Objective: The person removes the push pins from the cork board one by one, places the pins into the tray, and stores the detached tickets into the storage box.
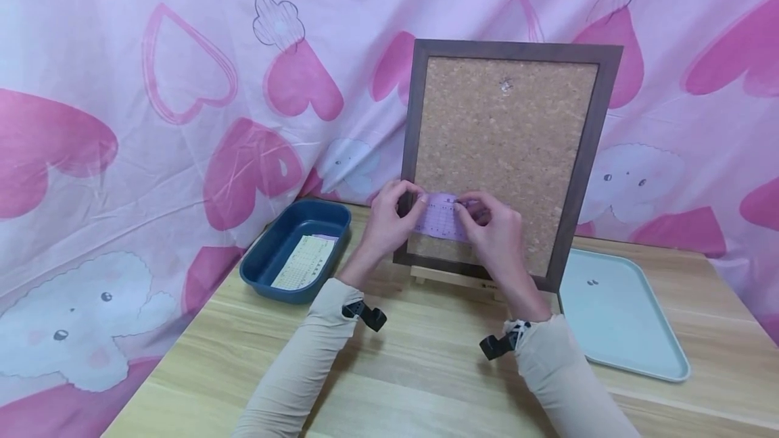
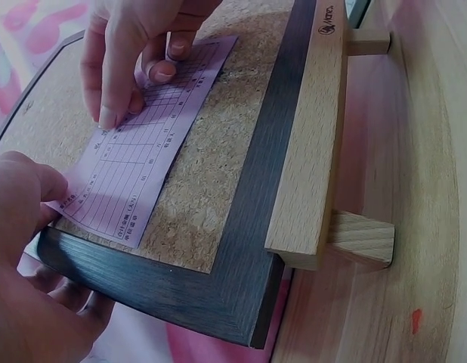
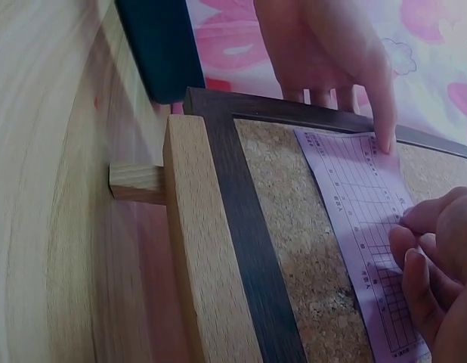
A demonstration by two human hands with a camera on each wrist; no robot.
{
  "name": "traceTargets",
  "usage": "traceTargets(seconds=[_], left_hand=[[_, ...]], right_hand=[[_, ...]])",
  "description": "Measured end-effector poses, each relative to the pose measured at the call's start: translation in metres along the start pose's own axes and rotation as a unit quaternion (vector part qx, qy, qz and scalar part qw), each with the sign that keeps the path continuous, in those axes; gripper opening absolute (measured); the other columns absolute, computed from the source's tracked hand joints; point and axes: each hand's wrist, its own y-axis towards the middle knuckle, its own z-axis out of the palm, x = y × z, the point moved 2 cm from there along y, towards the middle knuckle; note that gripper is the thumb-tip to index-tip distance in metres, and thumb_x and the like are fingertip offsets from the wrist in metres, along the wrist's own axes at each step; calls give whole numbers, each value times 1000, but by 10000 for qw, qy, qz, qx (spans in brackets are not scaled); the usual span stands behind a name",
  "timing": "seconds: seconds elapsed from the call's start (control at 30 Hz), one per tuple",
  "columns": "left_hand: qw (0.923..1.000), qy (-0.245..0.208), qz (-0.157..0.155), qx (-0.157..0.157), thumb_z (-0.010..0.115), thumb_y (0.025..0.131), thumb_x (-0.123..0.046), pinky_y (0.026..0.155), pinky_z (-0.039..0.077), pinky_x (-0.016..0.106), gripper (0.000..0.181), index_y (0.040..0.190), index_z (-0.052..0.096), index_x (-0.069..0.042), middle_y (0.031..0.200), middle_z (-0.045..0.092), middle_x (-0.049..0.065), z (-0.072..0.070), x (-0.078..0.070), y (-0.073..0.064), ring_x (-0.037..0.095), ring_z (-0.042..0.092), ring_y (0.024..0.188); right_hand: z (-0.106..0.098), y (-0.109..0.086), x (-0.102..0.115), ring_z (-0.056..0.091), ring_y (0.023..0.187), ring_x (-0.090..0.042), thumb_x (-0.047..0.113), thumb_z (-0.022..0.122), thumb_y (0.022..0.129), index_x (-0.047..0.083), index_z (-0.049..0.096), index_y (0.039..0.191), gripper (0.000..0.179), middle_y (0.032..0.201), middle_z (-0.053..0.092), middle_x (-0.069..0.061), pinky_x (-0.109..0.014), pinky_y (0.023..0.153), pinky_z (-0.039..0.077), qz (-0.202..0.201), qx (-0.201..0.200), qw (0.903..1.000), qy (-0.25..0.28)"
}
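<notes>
A purple receipt slip (image 1: 439, 219) with a printed grid lies against the lower left of a cork board (image 1: 499, 134) in a dark frame. My left hand (image 1: 392, 215) grips the board's left edge, thumb on the slip's left end and the other fingers behind the frame (image 2: 143, 280). Near the middle of the slip's upper edge, the fingertips of my right hand (image 1: 496, 228) pinch a small dark pin-like thing (image 1: 460, 202), mostly hidden by the fingers. The right wrist view shows both hands at the slip (image 3: 354, 197).
The board leans on a wooden easel (image 2: 309, 144). At left stands a dark blue basin (image 1: 255, 269) with pale yellow slips (image 1: 304, 262) inside. A light green tray (image 1: 627, 323) at right bears small dark marks. A shiny clear bit (image 1: 506, 85) sits high on the cork.
</notes>
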Motion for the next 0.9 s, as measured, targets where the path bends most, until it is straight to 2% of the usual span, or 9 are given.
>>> traceTargets(seconds=[0.3, 0.47, 0.73, 0.9], left_hand=[[9998, 21, -167, 144, 72, 104, -33, 94, 45, 39, 20, 113, 76, -15, 119, 66, 9, 1, 2, -1, 25, 62, 113], [9997, 0, -210, 157, 73, 104, -33, 97, 46, 40, 20, 113, 76, -15, 121, 66, 9, 1, 2, -1, 25, 62, 115], [9998, 13, -172, 94, 72, 104, -33, 100, 49, 44, 21, 112, 77, -15, 123, 67, 9, 0, 1, -1, 24, 63, 118], [9999, -33, -160, -30, 74, 102, -29, 95, 49, 41, 18, 111, 78, -15, 125, 67, 10, -2, 1, -1, 25, 62, 115]], right_hand=[[4, 0, 2, 75, 71, -24, 16, 82, 97, 6, 79, 101, 11, 87, 81, -11, -9, 63, 48, -56, -119, 9999, 32], [5, -1, 2, 74, 70, -24, 16, 81, 97, 5, 79, 100, 11, 86, 81, -11, -7, 61, 47, -41, -130, 9999, 83], [5, -2, 2, 73, 67, -22, 16, 81, 97, 3, 77, 98, 13, 84, 80, -11, -8, 58, 48, 22, -64, 9999, 126], [5, -3, 2, 72, 66, -22, 15, 80, 96, 4, 77, 97, 11, 83, 80, -11, -9, 57, 48, 115, -24, 9998, 149]])
